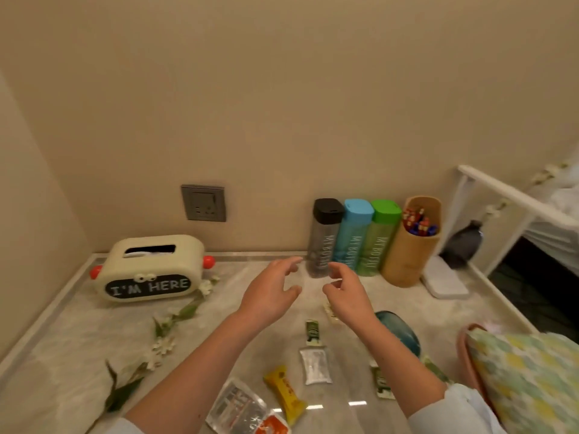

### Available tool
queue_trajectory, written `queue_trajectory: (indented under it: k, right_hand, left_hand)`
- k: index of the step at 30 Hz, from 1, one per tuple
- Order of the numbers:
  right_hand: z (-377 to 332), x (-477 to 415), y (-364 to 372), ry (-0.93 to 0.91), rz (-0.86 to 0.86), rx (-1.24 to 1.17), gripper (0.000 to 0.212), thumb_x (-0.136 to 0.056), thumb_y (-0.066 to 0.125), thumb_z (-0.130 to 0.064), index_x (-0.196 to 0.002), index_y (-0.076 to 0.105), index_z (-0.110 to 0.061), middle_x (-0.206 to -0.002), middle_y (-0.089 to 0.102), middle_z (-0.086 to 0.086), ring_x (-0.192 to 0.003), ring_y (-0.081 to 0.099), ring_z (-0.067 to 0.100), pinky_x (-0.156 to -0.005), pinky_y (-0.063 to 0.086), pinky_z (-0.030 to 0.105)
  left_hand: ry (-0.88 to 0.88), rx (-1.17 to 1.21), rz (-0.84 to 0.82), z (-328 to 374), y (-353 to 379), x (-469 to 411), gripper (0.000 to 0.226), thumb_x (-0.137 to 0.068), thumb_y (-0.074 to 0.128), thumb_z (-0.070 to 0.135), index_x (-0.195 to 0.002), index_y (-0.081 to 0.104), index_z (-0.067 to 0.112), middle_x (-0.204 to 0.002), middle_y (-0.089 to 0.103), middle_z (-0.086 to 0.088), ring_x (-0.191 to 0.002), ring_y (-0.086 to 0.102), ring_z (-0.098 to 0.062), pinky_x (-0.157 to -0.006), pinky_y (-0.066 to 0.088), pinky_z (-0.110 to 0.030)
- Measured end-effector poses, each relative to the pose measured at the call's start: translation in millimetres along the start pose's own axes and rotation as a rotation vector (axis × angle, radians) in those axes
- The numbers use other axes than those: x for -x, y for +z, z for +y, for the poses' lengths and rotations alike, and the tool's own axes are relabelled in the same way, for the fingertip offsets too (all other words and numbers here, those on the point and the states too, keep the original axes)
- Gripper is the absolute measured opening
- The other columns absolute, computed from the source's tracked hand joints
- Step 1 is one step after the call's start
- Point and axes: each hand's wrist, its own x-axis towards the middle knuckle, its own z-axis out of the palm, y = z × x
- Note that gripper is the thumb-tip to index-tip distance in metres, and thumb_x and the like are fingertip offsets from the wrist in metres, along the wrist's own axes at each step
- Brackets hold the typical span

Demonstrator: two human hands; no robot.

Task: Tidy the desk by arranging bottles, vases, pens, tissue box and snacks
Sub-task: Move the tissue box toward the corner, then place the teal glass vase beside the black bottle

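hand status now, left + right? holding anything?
Left hand: open, fingers relaxed, holding nothing.
Right hand: open, fingers loosely curled, holding nothing.
Both are near the black-capped bottle.

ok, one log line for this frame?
left hand: open, empty | right hand: open, empty | black bottle: upright, not gripped, beside blue bottle | snacks: scattered on desk

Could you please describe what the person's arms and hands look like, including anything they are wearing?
The left hand and right hand are bare: no gloves, rings or watch show. The forearms are bare too. A pale, whitish left sleeve and right sleeve appear only near the picture's bottom edge.
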Motion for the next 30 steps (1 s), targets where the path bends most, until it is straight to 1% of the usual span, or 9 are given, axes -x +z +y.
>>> queue_trajectory:
  k: [4,8,12,14,16,18,24,27,30]
  right_hand:
    - [33,13,-47,0.095,0.029,0.081,0.054,-0.087,0.058,-0.015,-0.139,0.043,-0.021,-0.135,0.049,0.003,-0.118,0.051,0.017,-0.101,0.046,0.038]
    - [64,18,-85,0.197,-0.091,0.284,0.060,-0.087,0.061,-0.018,-0.142,0.039,-0.019,-0.144,0.044,0.007,-0.129,0.046,0.022,-0.106,0.042,0.034]
    - [80,17,-104,0.269,-0.273,0.436,0.070,-0.090,0.059,-0.026,-0.148,0.024,-0.010,-0.149,0.038,0.013,-0.132,0.044,0.028,-0.102,0.041,0.033]
    - [82,16,-108,0.320,-0.372,0.457,0.071,-0.089,0.061,-0.033,-0.145,0.025,-0.006,-0.143,0.044,0.014,-0.125,0.049,0.027,-0.091,0.044,0.030]
    - [86,14,-110,0.345,-0.442,0.444,0.071,-0.087,0.063,-0.039,-0.141,0.029,-0.006,-0.135,0.050,0.012,-0.111,0.054,0.023,-0.080,0.044,0.028]
    - [89,11,-112,0.351,-0.478,0.421,0.066,-0.086,0.062,-0.040,-0.137,0.035,-0.007,-0.130,0.053,0.010,-0.100,0.053,0.019,-0.077,0.047,0.028]
    - [94,7,-112,0.376,-0.512,0.296,0.066,-0.080,0.069,-0.042,-0.131,0.036,-0.015,-0.125,0.051,0.010,-0.106,0.059,0.026,-0.083,0.059,0.039]
    - [82,3,-110,0.329,-0.493,0.220,0.062,-0.079,0.071,-0.043,-0.127,0.041,-0.017,-0.120,0.054,0.009,-0.102,0.062,0.026,-0.077,0.060,0.036]
    - [60,-5,-105,0.257,-0.413,0.093,0.062,-0.076,0.073,-0.048,-0.125,0.048,-0.019,-0.116,0.059,0.006,-0.097,0.063,0.021,-0.065,0.057,0.031]
  left_hand:
    - [0.030,0.078,-0.144,38,55,2,0.057,-0.086,0.067,0.026,-0.137,0.044,0.034,-0.128,0.055,0.010,-0.114,0.054,-0.005,-0.099,0.047,-0.030]
    - [0.024,0.116,-0.285,62,97,1,0.057,-0.086,0.068,0.028,-0.138,0.045,0.030,-0.136,0.053,0.008,-0.120,0.054,-0.007,-0.103,0.045,-0.029]
    - [-0.003,0.021,-0.373,72,129,0,0.059,-0.089,0.063,0.034,-0.142,0.039,0.029,-0.145,0.045,0.006,-0.130,0.047,-0.013,-0.107,0.041,-0.033]
    - [-0.009,-0.035,-0.363,74,138,1,0.057,-0.090,0.060,0.036,-0.143,0.038,0.029,-0.145,0.045,0.006,-0.129,0.047,-0.014,-0.105,0.042,-0.032]
    - [-0.031,-0.048,-0.344,73,144,1,0.054,-0.091,0.058,0.038,-0.142,0.040,0.031,-0.144,0.047,0.006,-0.128,0.047,-0.014,-0.104,0.043,-0.033]
    - [-0.079,-0.028,-0.347,72,148,1,0.051,-0.093,0.055,0.039,-0.141,0.040,0.032,-0.142,0.048,0.007,-0.127,0.048,-0.014,-0.103,0.044,-0.033]
    - [-0.169,0.106,-0.351,71,150,-1,0.037,-0.095,0.050,0.038,-0.130,0.053,0.029,-0.130,0.055,0.005,-0.114,0.055,-0.014,-0.091,0.045,-0.027]
    - [-0.188,0.185,-0.308,69,140,-5,0.026,-0.095,0.046,0.041,-0.108,0.065,0.028,-0.107,0.067,0.004,-0.095,0.062,-0.012,-0.087,0.053,-0.040]
    - [-0.317,0.302,-0.238,66,117,-4,0.033,-0.094,0.042,0.055,-0.105,0.063,0.033,-0.098,0.067,0.007,-0.087,0.064,-0.015,-0.065,0.056,-0.033]
